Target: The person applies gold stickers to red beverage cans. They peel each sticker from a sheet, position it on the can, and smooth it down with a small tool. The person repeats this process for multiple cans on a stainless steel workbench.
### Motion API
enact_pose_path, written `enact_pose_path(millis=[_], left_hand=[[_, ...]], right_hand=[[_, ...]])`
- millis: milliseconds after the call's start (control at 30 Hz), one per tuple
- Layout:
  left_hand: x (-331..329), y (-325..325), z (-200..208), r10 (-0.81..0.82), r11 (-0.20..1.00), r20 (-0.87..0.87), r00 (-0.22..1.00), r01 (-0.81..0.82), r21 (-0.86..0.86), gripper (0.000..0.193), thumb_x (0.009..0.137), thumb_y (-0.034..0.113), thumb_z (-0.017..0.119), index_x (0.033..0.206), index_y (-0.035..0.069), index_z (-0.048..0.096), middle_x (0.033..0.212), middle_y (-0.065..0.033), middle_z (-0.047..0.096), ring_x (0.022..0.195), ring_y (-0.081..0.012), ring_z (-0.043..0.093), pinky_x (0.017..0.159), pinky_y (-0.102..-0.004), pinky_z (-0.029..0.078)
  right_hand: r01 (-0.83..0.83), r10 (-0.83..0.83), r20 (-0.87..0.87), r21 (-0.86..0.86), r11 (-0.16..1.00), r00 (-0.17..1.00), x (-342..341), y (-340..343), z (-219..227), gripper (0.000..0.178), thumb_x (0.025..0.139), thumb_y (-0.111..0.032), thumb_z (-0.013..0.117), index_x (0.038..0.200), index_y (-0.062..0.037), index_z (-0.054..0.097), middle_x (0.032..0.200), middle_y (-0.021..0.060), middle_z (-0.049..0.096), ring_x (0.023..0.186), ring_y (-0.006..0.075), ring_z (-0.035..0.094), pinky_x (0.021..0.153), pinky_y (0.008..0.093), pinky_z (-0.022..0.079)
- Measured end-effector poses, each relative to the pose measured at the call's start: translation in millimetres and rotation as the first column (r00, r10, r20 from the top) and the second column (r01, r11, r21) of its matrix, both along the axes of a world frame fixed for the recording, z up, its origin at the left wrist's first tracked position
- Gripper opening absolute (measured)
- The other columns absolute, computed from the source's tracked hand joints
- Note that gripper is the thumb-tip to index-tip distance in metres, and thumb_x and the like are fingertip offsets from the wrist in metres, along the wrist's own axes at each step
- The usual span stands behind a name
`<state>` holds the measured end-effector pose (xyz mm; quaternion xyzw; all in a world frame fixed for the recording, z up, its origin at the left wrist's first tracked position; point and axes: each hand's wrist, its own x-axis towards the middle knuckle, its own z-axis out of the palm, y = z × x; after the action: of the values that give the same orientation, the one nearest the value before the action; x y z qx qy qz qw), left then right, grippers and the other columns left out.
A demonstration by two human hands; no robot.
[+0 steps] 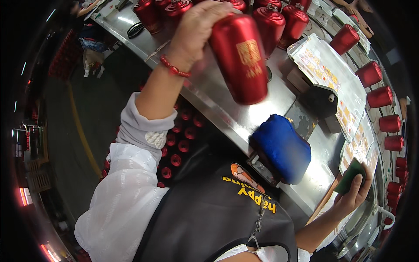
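Observation:
My left hand (198, 30) is closed round the upper end of a glossy red bottle (242, 61) with a gold printed design on its side. The bottle is held tilted above the metal table, slightly blurred. At the right, my right hand (361, 190) grips a dark green flat pad (350, 177) between thumb and fingers, near the sheets. Between my hands, a blue cloth-covered cushion (283, 148) sits at the table's near edge. Past the held bottle stand several more red bottles (267, 26); their necks are partly in view.
Sheets with gold decals (323, 70) lie on the metal table (227, 109), beside a black box-like holder (321, 100). Along the right, red bottles (379, 97) hang in a row on a line. More red bottles (184, 145) stand below the table. Other people's hands (355, 8) show at the far right.

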<state>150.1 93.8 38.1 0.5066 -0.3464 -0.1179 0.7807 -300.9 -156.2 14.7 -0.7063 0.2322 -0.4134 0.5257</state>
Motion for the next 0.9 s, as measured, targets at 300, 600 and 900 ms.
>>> enact_pose_path(millis=[300,600,900], left_hand=[[60,17,-18,0.472,0.583,0.658,0.587,-0.767,0.266,0.031,0.091,0.028,0.075,0.105,0.001,0.072,0.095,-0.0113,0.076,0.088,-0.0169,0.073,0.081,-0.0309,0.055],[44,1,-10,0.37,0.338,0.818,0.44,-0.884,0.323,0.03,0.095,0.025,0.07,0.114,0.002,0.065,0.11,-0.0147,0.069,0.097,-0.0275,0.067,0.085,-0.0373,0.052],[-23,-13,-16,0.364,0.744,0.799,0.479,-0.665,0.06,0.039,0.098,0.003,0.06,0.133,-0.011,0.051,0.137,-0.0229,0.055,0.129,-0.0307,0.053,0.112,-0.0402,0.039]], right_hand=[[-0.12,-0.036,-0.264,-0.549,0.828,0.964,115,-123,34,0.026,0.098,-0.001,0.048,0.116,0.0014,0.066,0.142,0.0159,0.057,0.128,0.0269,0.056,0.098,0.035,0.051],[0.087,-0.599,-0.267,-0.865,0.495,0.755,265,-389,23,0.042,0.094,-0.025,0.064,0.134,-0.0138,0.062,0.118,0.0225,0.063,0.106,0.04,0.064,0.094,0.0455,0.051],[0.047,-0.664,-0.183,-0.948,0.314,0.725,243,-458,18,0.032,0.094,-0.034,0.065,0.097,-0.0025,0.066,0.099,0.0179,0.065,0.097,0.0391,0.062,0.086,0.0457,0.048]])
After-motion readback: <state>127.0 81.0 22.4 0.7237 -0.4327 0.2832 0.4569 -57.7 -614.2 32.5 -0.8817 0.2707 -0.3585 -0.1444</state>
